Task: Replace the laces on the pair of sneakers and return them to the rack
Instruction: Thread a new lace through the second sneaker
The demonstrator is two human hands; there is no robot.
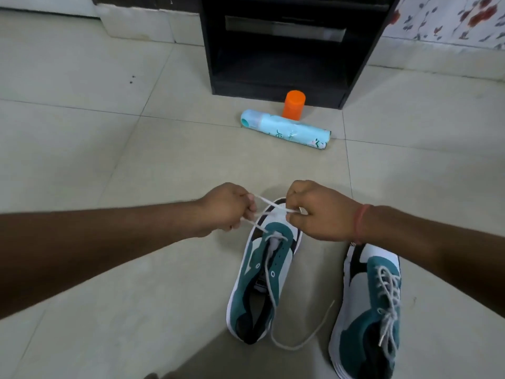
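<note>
Your two bare forearms come in from the bottom corners and meet over the toe of the teal, white and black sneaker (266,266) you are lacing, which lies on the pale tiled floor (82,132) with its toe pointing away from you. That heading puts the lowest eyelets under your knuckles.

Your left hand (226,207) and right hand (317,212) are each curled into a loose fist, pinching a strand of the white cord shoelace (266,205); the strands cross between them, probably to even the ends. A long loose run trails back through the shoe and curls onto the floor.

Its already laced matching sneaker (371,310) waits just beside, to the right. Ahead stands the black wooden rack (287,50), open and facing you, with an orange plastic cylinder (293,104) and a fallen pale-blue spray can (287,129) before it.
</note>
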